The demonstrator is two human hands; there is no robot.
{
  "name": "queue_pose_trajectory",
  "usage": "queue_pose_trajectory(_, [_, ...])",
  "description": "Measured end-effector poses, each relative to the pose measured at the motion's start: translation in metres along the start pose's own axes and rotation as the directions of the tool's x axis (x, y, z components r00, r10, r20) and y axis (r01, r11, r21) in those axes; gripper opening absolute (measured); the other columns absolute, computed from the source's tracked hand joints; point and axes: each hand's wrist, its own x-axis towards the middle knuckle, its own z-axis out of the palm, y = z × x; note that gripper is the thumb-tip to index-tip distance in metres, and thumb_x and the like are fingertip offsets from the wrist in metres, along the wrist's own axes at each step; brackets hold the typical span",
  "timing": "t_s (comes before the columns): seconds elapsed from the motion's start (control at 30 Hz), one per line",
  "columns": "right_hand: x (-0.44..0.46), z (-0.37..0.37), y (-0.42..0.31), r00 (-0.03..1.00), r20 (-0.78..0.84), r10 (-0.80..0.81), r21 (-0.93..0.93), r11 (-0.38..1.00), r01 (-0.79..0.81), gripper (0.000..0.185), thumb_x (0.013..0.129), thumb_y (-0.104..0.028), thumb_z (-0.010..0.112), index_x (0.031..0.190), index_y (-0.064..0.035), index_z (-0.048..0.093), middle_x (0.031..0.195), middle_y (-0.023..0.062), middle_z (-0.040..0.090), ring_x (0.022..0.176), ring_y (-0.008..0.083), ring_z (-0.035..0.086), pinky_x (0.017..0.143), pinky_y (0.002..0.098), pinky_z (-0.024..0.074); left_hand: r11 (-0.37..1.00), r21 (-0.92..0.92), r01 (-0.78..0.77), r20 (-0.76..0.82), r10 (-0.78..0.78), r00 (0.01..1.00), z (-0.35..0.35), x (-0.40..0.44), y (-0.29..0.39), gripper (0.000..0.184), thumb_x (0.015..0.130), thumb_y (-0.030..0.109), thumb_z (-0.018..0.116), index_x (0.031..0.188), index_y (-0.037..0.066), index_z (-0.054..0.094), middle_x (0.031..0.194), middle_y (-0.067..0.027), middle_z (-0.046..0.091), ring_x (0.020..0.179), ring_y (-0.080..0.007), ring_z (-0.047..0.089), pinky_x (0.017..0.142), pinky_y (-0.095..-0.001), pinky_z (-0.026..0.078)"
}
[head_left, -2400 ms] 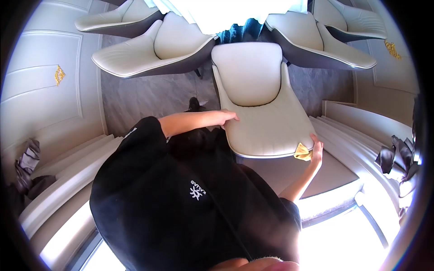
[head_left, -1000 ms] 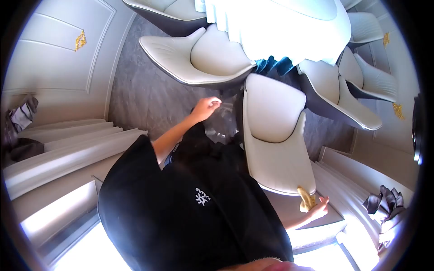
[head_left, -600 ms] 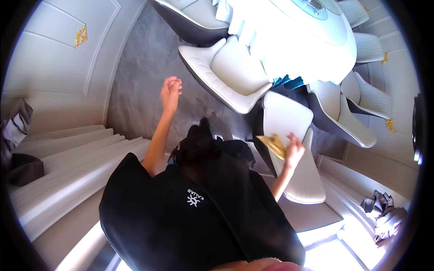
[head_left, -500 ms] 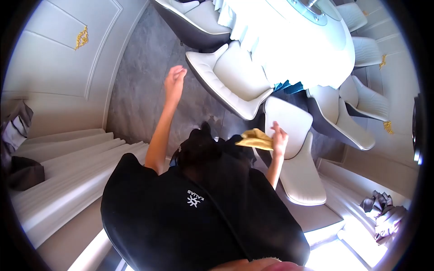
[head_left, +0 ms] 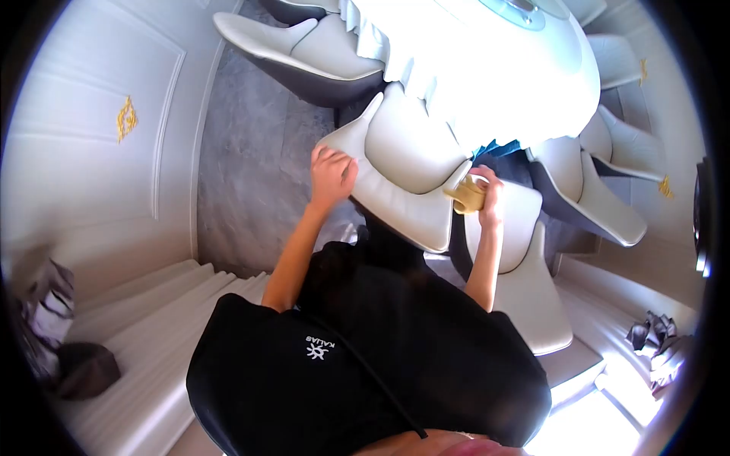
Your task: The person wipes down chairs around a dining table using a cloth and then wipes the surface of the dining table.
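Observation:
My left hand (head_left: pixel 332 178) is closed, with its fingers curled over the left part of the backrest of a white padded chair (head_left: pixel 414 144). That chair has a dark outer shell and stands against the table. In my right hand (head_left: pixel 492 197) is a yellow cloth (head_left: pixel 468 195), bunched up and hanging by the right end of the same chair's backrest. Whether the cloth touches the chair I cannot tell. Just beyond my right hand is a second white chair (head_left: pixel 517 216).
A round table with a white tablecloth (head_left: pixel 502 83) and a glass turntable (head_left: pixel 525 11) stands ahead. More white chairs (head_left: pixel 312 57) ring it. A panelled wall (head_left: pixel 91 167) and pale curtains (head_left: pixel 175 319) are on the left. Grey floor (head_left: pixel 251 152) lies between wall and chairs.
My left hand has come from over the floor to the chair's backrest. My right hand has moved forward with the yellow cloth, toward the same chair. The camera view has shifted.

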Motion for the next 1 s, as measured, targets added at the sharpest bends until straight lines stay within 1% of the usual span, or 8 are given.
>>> queue_pose_trajectory(0.1, [0.029,0.024,0.06,0.881,0.434,-0.186,-0.063,0.97,0.236,0.023,0.077,-0.023,0.059,0.071,-0.0012,0.064,0.061,0.0046,0.054,0.068,0.0149,0.053,0.059,0.0292,0.044,1.0,0.028,-0.007,0.16,0.003,0.987,-0.008,0.006,0.003,0.007,0.074,0.012,0.062,0.068,0.008,0.061,0.075,-0.0047,0.063,0.075,-0.0227,0.057,0.088,-0.0411,0.036])
queue_pose_trajectory(0.13, [0.038,0.032,0.076,0.884,0.466,0.039,-0.264,0.959,0.097,0.024,0.074,-0.025,0.062,0.069,-0.0011,0.064,0.063,0.006,0.056,0.068,0.0153,0.054,0.06,0.0297,0.0445,1.0,0.008,-0.021,0.237,0.019,0.971,-0.003,0.018,-0.003,0.003,0.073,0.011,0.062,0.071,0.009,0.062,0.077,-0.0036,0.064,0.077,-0.022,0.058,0.088,-0.0405,0.036])
queue_pose_trajectory(0.23, [0.027,0.03,0.112,0.827,0.36,0.432,-0.623,0.771,-0.132,0.026,0.066,-0.029,0.068,0.07,-0.0026,0.065,0.065,0.0115,0.061,0.069,0.0203,0.06,0.065,0.0305,0.0477,0.997,-0.069,-0.014,0.401,0.04,0.915,-0.017,0.021,0.0,0.002,0.074,0.009,0.063,0.074,0.01,0.063,0.083,-0.0028,0.065,0.085,-0.0203,0.06,0.09,-0.0395,0.035])
queue_pose_trajectory(0.43, [-0.001,0.008,0.112,0.997,0.044,0.064,-0.925,0.379,0.017,0.026,0.076,-0.029,0.054,0.08,-0.0069,0.068,0.083,0.018,0.063,0.082,0.0339,0.061,0.076,0.0421,0.049,0.958,-0.282,0.048,0.629,0.147,0.764,-0.042,0.042,-0.025,0.012,0.075,0.012,0.063,0.086,0.007,0.065,0.09,-0.008,0.067,0.089,-0.0251,0.062,0.083,-0.0363,0.045])
queue_pose_trajectory(0.63, [0.031,0.008,0.096,0.908,-0.117,0.401,-0.903,0.337,-0.265,0.037,0.08,-0.037,0.05,0.088,-0.005,0.067,0.093,0.0233,0.062,0.09,0.035,0.06,0.079,0.0424,0.0474,0.892,-0.445,0.082,0.72,0.302,0.625,-0.024,0.081,-0.042,0.016,0.077,0.016,0.062,0.088,0.005,0.065,0.091,-0.0093,0.066,0.092,-0.0268,0.061,0.084,-0.0366,0.044])
queue_pose_trajectory(0.8, [0.027,0.144,0.066,0.766,0.109,0.633,-0.87,0.434,-0.234,0.049,0.084,-0.048,0.044,0.092,-0.0049,0.066,0.098,0.0184,0.063,0.093,0.0357,0.058,0.083,0.043,0.0451,0.677,-0.59,0.44,0.765,0.295,0.573,-0.018,0.088,-0.056,0.014,0.077,0.012,0.061,0.089,0.005,0.065,0.089,-0.0079,0.066,0.097,-0.0268,0.058,0.087,-0.0372,0.042])
queue_pose_trajectory(0.9, [0.044,0.233,0.068,0.849,0.446,0.282,-0.758,0.624,0.191,0.044,0.087,-0.045,0.043,0.103,-0.0093,0.063,0.101,0.0165,0.062,0.099,0.0341,0.056,0.088,0.0405,0.0436,0.671,-0.701,0.243,0.64,0.442,0.628,-0.012,0.099,-0.071,0.009,0.076,0.008,0.059,0.081,0.005,0.066,0.086,-0.0071,0.066,0.094,-0.0261,0.056,0.09,-0.0357,0.04])
queue_pose_trajectory(1.0, [0.048,0.27,0.08,0.954,0.297,0.039,-0.767,0.605,0.214,0.041,0.087,-0.042,0.044,0.099,-0.0101,0.065,0.103,0.0155,0.062,0.101,0.0319,0.056,0.09,0.0392,0.0429,0.6,-0.718,0.352,0.609,0.297,0.735,-0.023,0.122,-0.099,0.012,0.076,0.003,0.054,0.072,0.001,0.065,0.077,-0.0087,0.062,0.085,-0.0225,0.054,0.08,-0.0335,0.042])
